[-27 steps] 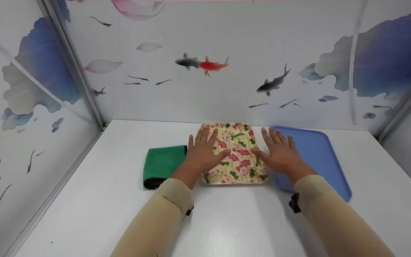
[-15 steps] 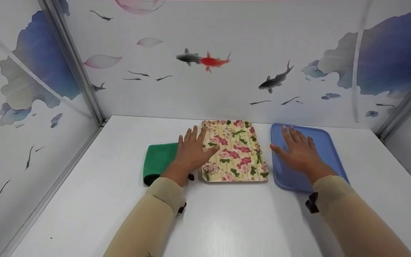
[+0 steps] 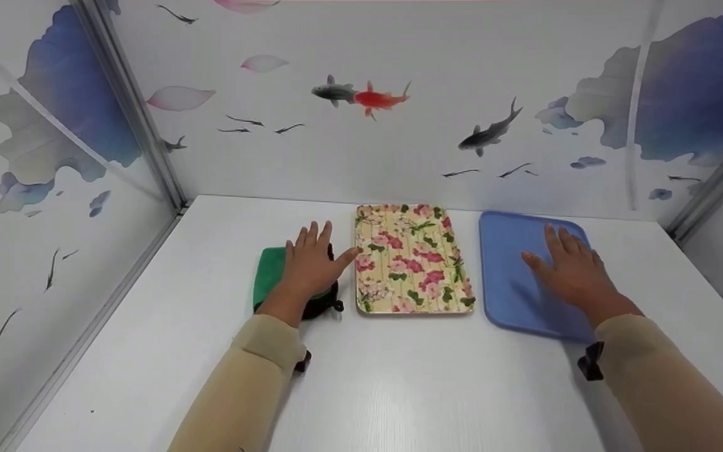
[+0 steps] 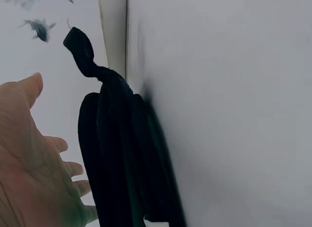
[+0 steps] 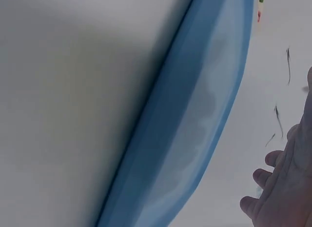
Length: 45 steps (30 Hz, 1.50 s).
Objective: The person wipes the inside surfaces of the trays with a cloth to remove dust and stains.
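i see the left hand [image 3: 311,267] held over the green and black cloth [image 3: 268,271]. its fingers are straight and apart, and its thumb points to the flowery tray [image 3: 415,258]. from the left wrist i see a gap between the palm and the cloth, but i can't tell if all the finger tips are off it. the cloth is folded up, and a black twisted end [image 4: 82,49] pokes out of it.

i see the right hand [image 3: 575,270] above the blue tray [image 3: 503,282], not touching it. those fingers are apart too, and a soft shadow falls on the tray under them.

the flowery tray lies in the middle of the white counter [image 3: 386,383], with the cloth on the left and the blue tray on the right. both arms have tan sleeves [image 3: 236,376]. i can see fish and pink petals drawn on the back wall [image 3: 393,157].
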### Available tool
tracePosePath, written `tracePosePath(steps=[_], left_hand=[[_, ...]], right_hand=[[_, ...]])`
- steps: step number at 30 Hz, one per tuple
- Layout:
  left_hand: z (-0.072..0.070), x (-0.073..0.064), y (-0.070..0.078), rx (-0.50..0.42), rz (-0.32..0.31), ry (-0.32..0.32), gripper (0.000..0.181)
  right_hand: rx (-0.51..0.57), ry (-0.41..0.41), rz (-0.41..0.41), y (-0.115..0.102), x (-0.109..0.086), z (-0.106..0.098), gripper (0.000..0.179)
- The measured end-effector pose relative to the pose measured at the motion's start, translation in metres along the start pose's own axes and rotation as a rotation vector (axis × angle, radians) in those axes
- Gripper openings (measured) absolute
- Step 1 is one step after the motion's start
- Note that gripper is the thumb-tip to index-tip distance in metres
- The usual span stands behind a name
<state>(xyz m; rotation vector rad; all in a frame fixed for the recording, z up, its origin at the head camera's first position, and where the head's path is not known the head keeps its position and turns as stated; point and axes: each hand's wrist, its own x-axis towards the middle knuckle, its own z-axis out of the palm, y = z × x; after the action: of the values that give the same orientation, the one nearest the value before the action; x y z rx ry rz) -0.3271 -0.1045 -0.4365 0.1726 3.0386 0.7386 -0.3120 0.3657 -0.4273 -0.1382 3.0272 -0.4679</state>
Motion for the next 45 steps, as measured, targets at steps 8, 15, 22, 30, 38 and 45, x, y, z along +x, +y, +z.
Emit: tracePosePath(steps=[8, 15, 22, 30, 38, 45], left_hand=[[-0.009, -0.010, -0.016, -0.033, -0.076, 0.009, 0.095], [-0.021, -0.021, -0.034, -0.102, -0.136, 0.021, 0.097], [-0.032, -0.030, -0.050, -0.168, -0.186, -0.004, 0.100], [-0.047, -0.035, -0.070, -0.241, -0.261, -0.064, 0.101], [-0.057, -0.037, -0.084, -0.319, -0.323, -0.149, 0.104], [-0.062, -0.038, -0.094, -0.359, -0.385, -0.213, 0.099]], right_hand=[[0.048, -0.038, 0.056, 0.035, -0.012, -0.004, 0.101], [0.097, -0.074, 0.096, 0.059, -0.019, -0.009, 0.101], [0.140, -0.120, 0.142, 0.073, -0.026, -0.008, 0.104], [0.253, -0.166, 0.198, 0.087, -0.027, -0.008, 0.111], [0.464, -0.143, 0.322, 0.092, -0.028, -0.011, 0.103], [0.573, -0.167, 0.409, 0.094, -0.030, -0.012, 0.096]])
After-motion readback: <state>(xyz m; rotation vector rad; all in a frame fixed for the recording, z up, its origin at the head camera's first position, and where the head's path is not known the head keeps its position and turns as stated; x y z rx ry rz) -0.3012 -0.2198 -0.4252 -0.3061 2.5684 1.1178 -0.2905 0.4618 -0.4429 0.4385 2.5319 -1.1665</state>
